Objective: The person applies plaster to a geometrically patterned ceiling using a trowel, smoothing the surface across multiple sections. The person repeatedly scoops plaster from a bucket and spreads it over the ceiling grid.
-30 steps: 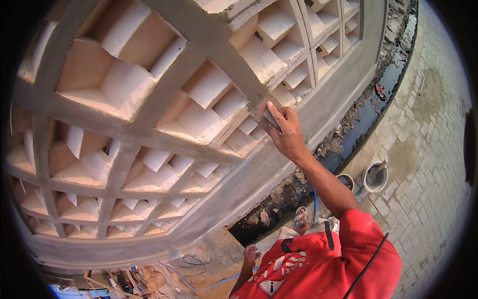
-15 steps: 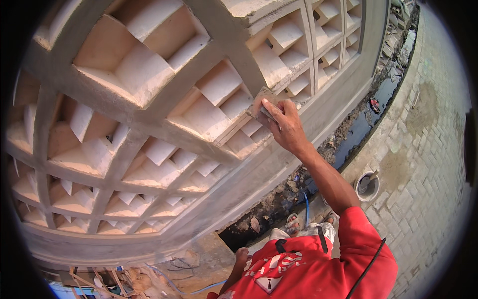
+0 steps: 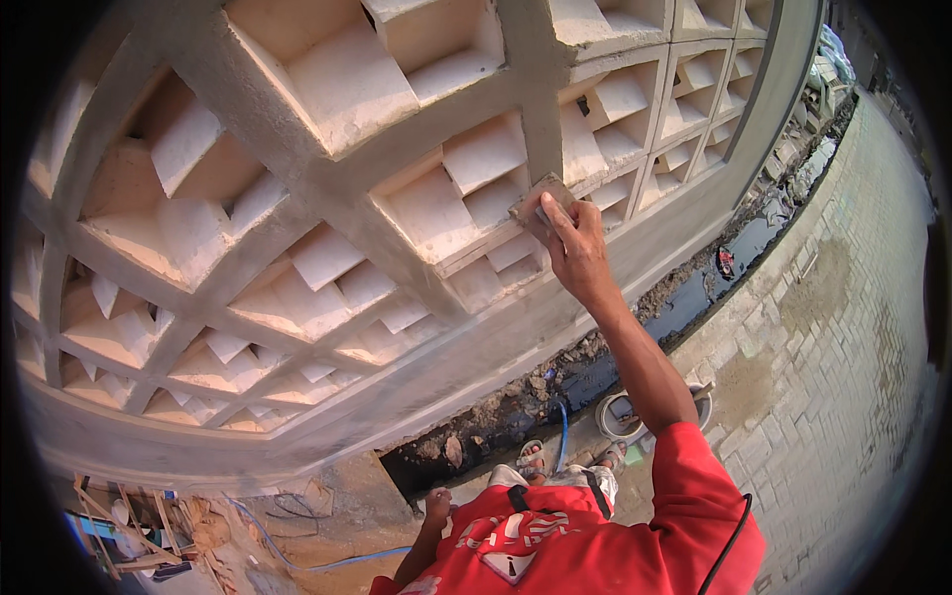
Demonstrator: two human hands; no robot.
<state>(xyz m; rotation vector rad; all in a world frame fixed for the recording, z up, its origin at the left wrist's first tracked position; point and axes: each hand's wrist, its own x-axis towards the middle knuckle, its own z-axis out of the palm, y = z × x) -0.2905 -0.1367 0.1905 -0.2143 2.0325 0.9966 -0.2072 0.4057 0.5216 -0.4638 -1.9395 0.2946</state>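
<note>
My right hand (image 3: 583,250) reaches up and forward to the wall, its fingers closed round a small, flat, grey-brown pad (image 3: 532,220). I cannot make out whether it is a sponge or a float. The pad lies against the grey plastered rib (image 3: 543,129) where ribs cross between the pale openwork blocks (image 3: 436,213). Low beside my red shirt, my left hand (image 3: 437,504) hangs away from the wall; its fingers are too small and partly hidden to read.
An open ditch (image 3: 585,385) with dark water and rubble runs along the wall's foot. White buckets (image 3: 617,420) stand by my feet on the paving (image 3: 793,416), partly behind my right arm. A blue hose (image 3: 362,558) crosses the ground; timber scraps (image 3: 164,521) lie at lower left.
My view has shifted, so the wall and ground sit differently in the picture. My right hand still presses the pad near the same rib crossing. A second bucket now shows beside my arm.
</note>
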